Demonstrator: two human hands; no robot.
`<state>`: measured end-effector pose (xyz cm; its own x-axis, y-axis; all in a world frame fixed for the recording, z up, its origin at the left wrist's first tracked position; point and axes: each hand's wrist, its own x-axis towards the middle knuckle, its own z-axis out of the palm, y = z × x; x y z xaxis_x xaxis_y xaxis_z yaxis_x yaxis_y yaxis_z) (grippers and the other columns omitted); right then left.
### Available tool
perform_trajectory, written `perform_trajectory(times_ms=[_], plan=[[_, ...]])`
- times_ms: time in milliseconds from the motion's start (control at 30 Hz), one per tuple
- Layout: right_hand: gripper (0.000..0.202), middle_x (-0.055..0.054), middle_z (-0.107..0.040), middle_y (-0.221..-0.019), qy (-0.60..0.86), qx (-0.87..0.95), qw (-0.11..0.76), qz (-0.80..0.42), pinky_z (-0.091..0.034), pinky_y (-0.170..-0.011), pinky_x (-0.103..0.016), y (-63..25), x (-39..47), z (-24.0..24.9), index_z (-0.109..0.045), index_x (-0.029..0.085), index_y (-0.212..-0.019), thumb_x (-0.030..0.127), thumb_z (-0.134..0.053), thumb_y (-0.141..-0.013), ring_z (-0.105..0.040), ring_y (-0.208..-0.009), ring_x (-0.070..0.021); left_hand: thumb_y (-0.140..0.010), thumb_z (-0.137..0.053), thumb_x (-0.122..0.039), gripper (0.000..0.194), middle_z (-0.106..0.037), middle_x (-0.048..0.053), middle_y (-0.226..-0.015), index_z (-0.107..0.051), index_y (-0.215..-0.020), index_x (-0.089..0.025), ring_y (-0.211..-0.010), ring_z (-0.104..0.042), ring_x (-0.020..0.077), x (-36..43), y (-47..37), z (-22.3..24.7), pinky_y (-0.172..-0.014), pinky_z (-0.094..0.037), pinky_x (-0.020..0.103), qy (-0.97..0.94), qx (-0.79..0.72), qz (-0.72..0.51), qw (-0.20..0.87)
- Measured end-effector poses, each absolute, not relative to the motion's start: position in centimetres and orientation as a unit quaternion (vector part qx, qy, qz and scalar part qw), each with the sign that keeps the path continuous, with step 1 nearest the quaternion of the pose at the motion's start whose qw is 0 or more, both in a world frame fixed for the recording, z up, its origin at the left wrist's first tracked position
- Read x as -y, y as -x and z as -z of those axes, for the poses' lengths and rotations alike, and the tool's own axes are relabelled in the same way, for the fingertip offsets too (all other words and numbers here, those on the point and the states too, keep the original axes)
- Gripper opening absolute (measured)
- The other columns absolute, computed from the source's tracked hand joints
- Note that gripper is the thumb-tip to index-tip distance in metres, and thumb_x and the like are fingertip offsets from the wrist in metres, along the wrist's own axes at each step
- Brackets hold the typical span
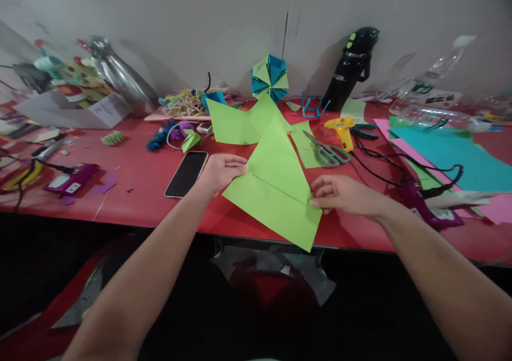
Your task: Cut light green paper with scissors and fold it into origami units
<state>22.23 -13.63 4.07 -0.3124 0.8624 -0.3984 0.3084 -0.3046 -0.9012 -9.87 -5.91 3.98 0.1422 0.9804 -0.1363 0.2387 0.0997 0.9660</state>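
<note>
A light green paper sheet (276, 169) is held over the red table's front part, with a crease or edge running across its lower half. My left hand (224, 171) pinches its left edge. On the right edge, the thumb and fingers of my right hand (334, 194) are closed. Behind it lies another bent green sheet (230, 123). A small green piece (306, 145) rests to the right, partly under grey-green scissors (330, 154). Just left of my left hand is a black-screened phone (187, 174).
Behind stand a folded paper ball (270, 78), a black bottle (350, 67) and a steel jug (120, 75). A yellow glue gun (341, 131), cables and a purple power strip (432, 209) are right, near blue sheets (456, 155). A stool (274, 291) shows below the table edge (160, 219).
</note>
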Motion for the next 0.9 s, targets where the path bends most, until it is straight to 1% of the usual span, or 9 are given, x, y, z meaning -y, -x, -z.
perform_trajectory(times_ms=[67, 167, 233, 333, 467, 567, 700, 800, 900], plan=[[0.037, -0.001, -0.071, -0.07, 0.551, 0.567, 0.202, -0.577, -0.054, -0.057, -0.032, -22.5, 13.8, -4.1, -0.059, 0.02, -0.093, 0.042, -0.082, -0.075, -0.067, -0.058, -0.0179, -0.066, -0.086, -0.024, 0.029, -0.079, 0.009, -0.087, -0.077, -0.092, -0.016, -0.08, -0.074, 0.0198, 5.5, 10.0, -3.7, -0.084, -0.06, 0.037, -0.571, -0.542, -0.337, 0.517], [0.028, -0.004, -0.072, -0.072, 0.598, 0.644, 0.239, -0.413, -0.054, -0.061, -0.035, -22.1, 14.2, -4.2, -0.061, 0.022, -0.087, 0.046, -0.073, -0.083, -0.068, -0.062, -0.0205, -0.065, -0.084, -0.02, 0.025, -0.079, 0.009, -0.085, -0.077, -0.089, -0.016, -0.079, -0.074, 0.0193, 5.1, 10.2, -3.4, -0.084, -0.06, 0.036, -0.581, -0.541, -0.298, 0.53], [0.023, -0.006, -0.075, -0.087, 0.584, 0.704, 0.298, -0.272, -0.056, -0.074, -0.039, -21.0, 14.6, -4.3, -0.067, 0.023, -0.089, 0.046, -0.067, -0.089, -0.07, -0.077, -0.0229, -0.064, -0.084, -0.019, 0.025, -0.08, 0.009, -0.085, -0.077, -0.088, -0.017, -0.08, -0.075, 0.0204, 5.1, 10.1, -3.4, -0.083, -0.06, 0.036, -0.587, -0.537, -0.282, 0.536], [0.024, -0.008, -0.075, -0.111, 0.504, 0.773, 0.333, -0.195, -0.055, -0.094, -0.045, -18.9, 15.0, -4.0, -0.07, 0.025, -0.108, 0.042, -0.057, -0.097, -0.07, -0.103, -0.0261, -0.065, -0.084, -0.021, 0.025, -0.08, 0.009, -0.087, -0.078, -0.089, -0.018, -0.082, -0.075, 0.0223, 5.6, 9.7, -3.5, -0.081, -0.061, 0.037, -0.6, -0.519, -0.255, 0.552], [0.037, -0.006, -0.065, -0.139, 0.438, 0.847, 0.261, -0.15, -0.044, -0.115, -0.05, -17.2, 15.0, -2.8, -0.065, 0.027, -0.133, 0.038, -0.049, -0.101, -0.057, -0.133, -0.0267, -0.066, -0.084, -0.022, 0.024, -0.08, 0.009, -0.088, -0.08, -0.089, -0.02, -0.081, -0.075, 0.0222, 6.2, 9.0, -3.9, -0.08, -0.06, 0.036, -0.634, -0.5, -0.214, 0.55], [0.05, -0.007, -0.05, -0.156, 0.423, 0.873, 0.193, -0.151, -0.036, -0.121, -0.053, -17.1, 14.8, -1.9, -0.055, 0.027, -0.145, 0.045, -0.053, -0.099, -0.041, -0.147, -0.0286, -0.066, -0.084, -0.022, 0.023, -0.08, 0.009, -0.084, -0.08, -0.088, -0.02, -0.078, -0.075, 0.0217, 6.2, 8.8, -4.1, -0.077, -0.06, 0.035, -0.646, -0.501, -0.201, 0.539], [0.068, -0.009, -0.034, -0.164, 0.416, 0.881, 0.13, -0.184, -0.029, -0.124, -0.057, -17.4, 15.0, -1.7, -0.046, 0.026, -0.153, 0.058, -0.056, -0.094, -0.032, -0.152, -0.0317, -0.065, -0.083, -0.022, 0.023, -0.08, 0.008, -0.084, -0.079, -0.088, -0.02, -0.075, -0.074, 0.021, 5.7, 9.2, -4.4, -0.073, -0.06, 0.033, -0.665, -0.504, -0.19, 0.517], [0.075, -0.008, -0.03, -0.165, 0.408, 0.885, 0.117, -0.193, -0.027, -0.125, -0.056, -17.4, 15.3, -1.8, -0.042, 0.027, -0.155, 0.064, -0.055, -0.092, -0.028, -0.153, -0.0309, -0.064, -0.082, -0.02, 0.024, -0.08, 0.007, -0.084, -0.079, -0.088, -0.02, -0.074, -0.074, 0.0213, 5.4, 9.5, -4.8, -0.069, -0.059, 0.032, -0.676, -0.513, -0.183, 0.497], [0.075, -0.008, -0.03, -0.165, 0.403, 0.89, 0.114, -0.18, -0.024, -0.126, -0.055, -17.2, 15.4, -1.7, -0.042, 0.025, -0.155, 0.065, -0.053, -0.093, -0.027, -0.154, -0.0298, -0.064, -0.08, -0.019, 0.024, -0.08, 0.007, -0.083, -0.079, -0.088, -0.02, -0.077, -0.075, 0.0223, 5.2, 9.7, -5.1, -0.068, -0.058, 0.031, -0.689, -0.512, -0.177, 0.481]])
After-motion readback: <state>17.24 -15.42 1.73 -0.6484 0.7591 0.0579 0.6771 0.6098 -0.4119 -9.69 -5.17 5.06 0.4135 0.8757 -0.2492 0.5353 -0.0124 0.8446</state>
